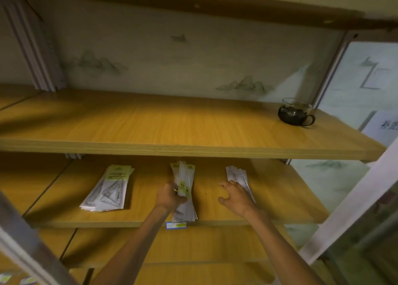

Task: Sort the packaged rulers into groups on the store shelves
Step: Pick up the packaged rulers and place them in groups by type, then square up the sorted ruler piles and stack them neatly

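Print on the flat clear-packaged rulers in the middle pile [184,190] too blurred to read. Left hand [170,197] covers that pile's midsection; its fingertips are hidden behind the packs. Right hand [235,195] overlaps the near end of the narrow white-packaged ruler stack [237,176]; contact cannot be told. Small blue-and-yellow shelf-edge label [176,225] illegible. Dark glass cup with handle [295,112]: contents unclear. White paper sign with dark characters [386,126] cut by the right edge. Pale packets [13,279] at the bottom-left corner cropped, unidentifiable.
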{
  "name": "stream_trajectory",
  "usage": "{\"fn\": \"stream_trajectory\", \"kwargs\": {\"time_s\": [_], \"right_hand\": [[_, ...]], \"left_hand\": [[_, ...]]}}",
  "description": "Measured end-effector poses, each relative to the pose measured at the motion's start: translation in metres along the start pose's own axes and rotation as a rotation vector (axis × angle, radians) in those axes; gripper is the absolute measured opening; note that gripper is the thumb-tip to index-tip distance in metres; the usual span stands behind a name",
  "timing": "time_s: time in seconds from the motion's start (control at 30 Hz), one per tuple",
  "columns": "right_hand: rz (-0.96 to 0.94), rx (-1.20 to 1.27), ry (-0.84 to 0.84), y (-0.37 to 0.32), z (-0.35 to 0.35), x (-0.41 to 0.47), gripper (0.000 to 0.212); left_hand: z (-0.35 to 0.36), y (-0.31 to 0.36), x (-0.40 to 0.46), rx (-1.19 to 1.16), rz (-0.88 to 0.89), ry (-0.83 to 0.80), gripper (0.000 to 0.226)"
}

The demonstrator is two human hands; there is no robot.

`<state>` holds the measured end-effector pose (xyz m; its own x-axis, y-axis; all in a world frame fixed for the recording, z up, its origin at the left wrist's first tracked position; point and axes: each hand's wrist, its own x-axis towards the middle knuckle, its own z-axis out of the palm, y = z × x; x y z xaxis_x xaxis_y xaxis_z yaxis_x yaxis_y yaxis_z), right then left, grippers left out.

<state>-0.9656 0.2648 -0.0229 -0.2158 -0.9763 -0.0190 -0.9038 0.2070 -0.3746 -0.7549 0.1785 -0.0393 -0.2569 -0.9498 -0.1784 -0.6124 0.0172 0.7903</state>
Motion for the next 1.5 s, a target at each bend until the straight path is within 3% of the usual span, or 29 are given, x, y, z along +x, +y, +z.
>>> {"fn": "stream_trajectory", "kwargs": {"time_s": [0.33, 0.53, 0.67, 1.1, 1.27, 1.5], "right_hand": [[-0.07, 0.011, -0.011, 0.017, -0.007, -0.003, 0.049], [-0.071, 0.018, -0.019, 0.028, -0.012, -0.013, 0.049], [-0.016, 0.003, -0.034, 0.041, -0.015, -0.031, 0.053], [0.183, -0.017, -0.012, 0.076, -0.026, -0.068, 0.062], [0.275, -0.015, -0.013, 0.074, -0.022, -0.044, 0.075], [0.259, 0.02, 0.006, 0.062, -0.003, 0.002, 0.088]], "left_hand": [[-0.006, 0.019, -0.02, 0.421, 0.051, 0.143, 0.062], [0.006, 0.051, -0.043, 0.693, 0.249, 0.06, 0.072], [0.022, 0.061, -0.054, 0.772, 0.282, -0.01, 0.073], [0.071, 0.062, -0.06, 0.733, 0.369, -0.123, 0.073], [0.075, 0.061, -0.052, 0.711, 0.35, -0.124, 0.074], [0.073, 0.076, -0.032, 0.653, 0.304, -0.072, 0.074]]}}
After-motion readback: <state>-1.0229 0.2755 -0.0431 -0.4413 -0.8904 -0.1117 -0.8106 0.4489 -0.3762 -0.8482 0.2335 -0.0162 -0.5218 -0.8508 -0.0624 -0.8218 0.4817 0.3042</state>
